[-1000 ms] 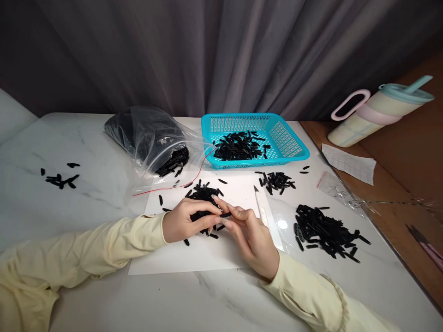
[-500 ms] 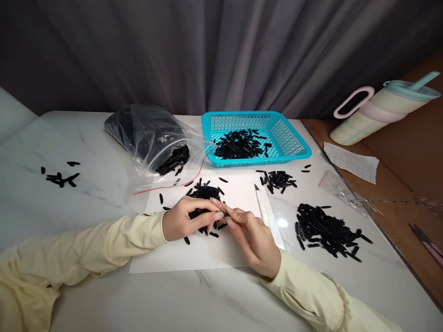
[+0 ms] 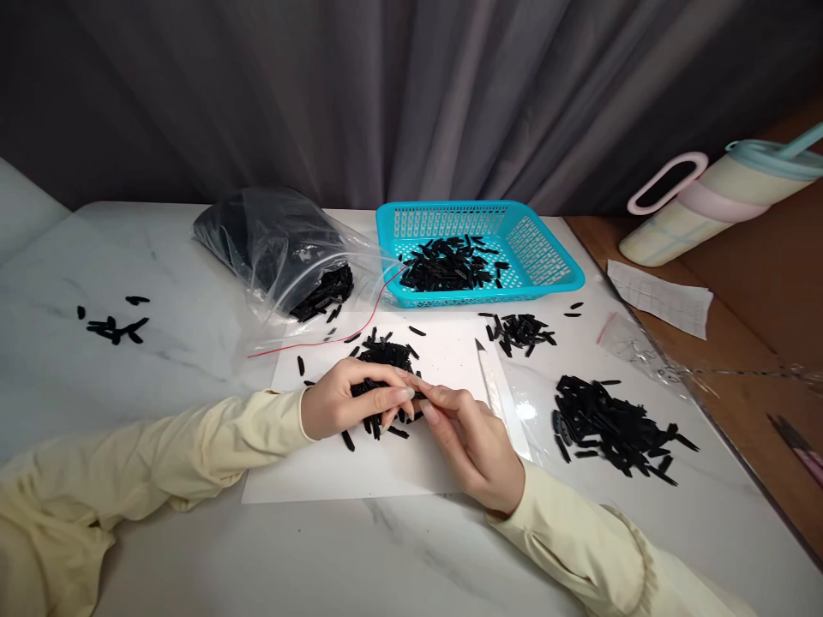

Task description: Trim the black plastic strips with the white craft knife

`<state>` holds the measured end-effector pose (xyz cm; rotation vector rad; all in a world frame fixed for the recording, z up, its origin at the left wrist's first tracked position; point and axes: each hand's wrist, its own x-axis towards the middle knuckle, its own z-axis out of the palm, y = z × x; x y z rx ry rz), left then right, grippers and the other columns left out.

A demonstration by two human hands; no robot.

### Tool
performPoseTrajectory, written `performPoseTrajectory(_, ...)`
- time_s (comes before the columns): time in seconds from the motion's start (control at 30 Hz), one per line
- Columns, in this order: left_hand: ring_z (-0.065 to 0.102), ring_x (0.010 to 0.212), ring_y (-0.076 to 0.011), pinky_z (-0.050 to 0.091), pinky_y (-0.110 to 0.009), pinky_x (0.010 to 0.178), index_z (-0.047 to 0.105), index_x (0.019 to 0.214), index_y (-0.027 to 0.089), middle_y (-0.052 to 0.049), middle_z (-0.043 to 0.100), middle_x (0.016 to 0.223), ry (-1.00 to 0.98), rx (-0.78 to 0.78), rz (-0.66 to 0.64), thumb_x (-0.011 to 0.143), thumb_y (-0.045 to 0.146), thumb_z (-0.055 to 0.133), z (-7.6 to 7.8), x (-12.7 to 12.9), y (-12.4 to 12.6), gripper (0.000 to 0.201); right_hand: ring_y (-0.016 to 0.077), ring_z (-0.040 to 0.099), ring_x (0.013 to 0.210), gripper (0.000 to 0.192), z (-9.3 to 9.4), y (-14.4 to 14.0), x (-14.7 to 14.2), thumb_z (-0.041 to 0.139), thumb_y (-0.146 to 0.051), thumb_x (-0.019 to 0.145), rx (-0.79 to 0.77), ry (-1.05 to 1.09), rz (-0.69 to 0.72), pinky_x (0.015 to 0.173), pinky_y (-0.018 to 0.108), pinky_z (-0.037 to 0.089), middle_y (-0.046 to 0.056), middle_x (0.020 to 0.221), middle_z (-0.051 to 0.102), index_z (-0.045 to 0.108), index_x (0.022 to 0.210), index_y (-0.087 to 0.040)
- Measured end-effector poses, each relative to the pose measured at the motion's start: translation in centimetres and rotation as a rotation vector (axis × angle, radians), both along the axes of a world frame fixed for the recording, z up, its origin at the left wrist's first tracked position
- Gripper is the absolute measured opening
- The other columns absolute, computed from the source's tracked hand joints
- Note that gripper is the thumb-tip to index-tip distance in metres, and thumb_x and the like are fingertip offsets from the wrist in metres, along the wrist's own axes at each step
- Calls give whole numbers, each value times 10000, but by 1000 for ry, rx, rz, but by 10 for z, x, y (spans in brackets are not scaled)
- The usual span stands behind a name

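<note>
My left hand [image 3: 352,399] and my right hand [image 3: 474,447] meet fingertip to fingertip over a white sheet of paper [image 3: 309,480]. Between their pinched fingers is a small, narrow black piece [image 3: 419,395], mostly covered by the fingertips. Right behind and under my left hand lies a pile of similar black pieces [image 3: 386,353] on the paper. A pencil [image 3: 479,346] pokes out beside a white strip, to the right of the pile.
At the back stand a blue basket [image 3: 553,278] of black pieces and a clear zip bag [image 3: 270,244] full of more. Further heaps lie right [image 3: 614,428] and back right [image 3: 522,331], with a few pieces left [image 3: 116,329]. A tumbler [image 3: 694,210] tilts at far right.
Both hands stay together over the paper, with only small finger shifts around the black piece. The whole view has moved slightly.
</note>
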<state>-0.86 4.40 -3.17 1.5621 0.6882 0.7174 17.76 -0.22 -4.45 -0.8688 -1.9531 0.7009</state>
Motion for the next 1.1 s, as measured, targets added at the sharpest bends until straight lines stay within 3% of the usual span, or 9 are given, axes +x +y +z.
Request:
performPoseTrajectory(0.07,488,430,-87,432,-212,474,668,732,128,7,564,472,-5,13,1,855,338,524,0,0,0,284,162,624,991,327,1,0,0,399,-71,902,-10,1,-1,776,281,533,87,1170,610,412,1195,-215)
performPoseTrajectory(0.17,496,447,-83,439,-208,503,665,741,127,17,560,476,-12,53,2,859,304,522,1,0,0,257,150,653,871,369,1,-1,0,419,-89,900,-20,-9,-21,744,277,536,67,1158,618,403,1241,-229)
performPoseTrajectory(0.27,507,478,-86,445,-204,534,662,745,120,18,557,477,4,95,-4,862,269,519,1,0,1,238,140,658,738,349,2,-1,0,434,-102,893,-25,-8,-51,705,284,543,68,1122,636,430,1222,-220)
performPoseTrajectory(0.37,504,485,-87,448,-207,551,658,738,115,18,549,471,9,105,1,862,270,518,2,0,0,243,143,657,728,307,3,-2,0,452,-106,880,-19,0,-71,654,276,541,88,1123,638,476,1172,-197)
performPoseTrajectory(0.5,503,484,-89,447,-214,554,649,717,117,19,541,467,13,97,11,855,296,524,3,1,-1,258,157,659,743,268,5,-2,0,464,-119,873,16,-7,-74,630,271,535,80,971,681,515,1130,-176)
performPoseTrajectory(0.7,493,466,-92,443,-228,556,650,694,115,25,528,448,41,33,21,841,314,536,5,1,-2,273,129,599,591,164,3,-1,0,461,-103,881,83,-52,-98,515,234,464,32,746,645,546,1002,-175)
performPoseTrajectory(1.1,422,391,-56,322,-185,396,644,690,101,29,511,449,-35,-228,11,833,325,541,7,1,-3,285,126,560,575,166,-2,2,1,437,-60,886,135,-67,-71,512,231,423,24,686,607,542,969,-159)
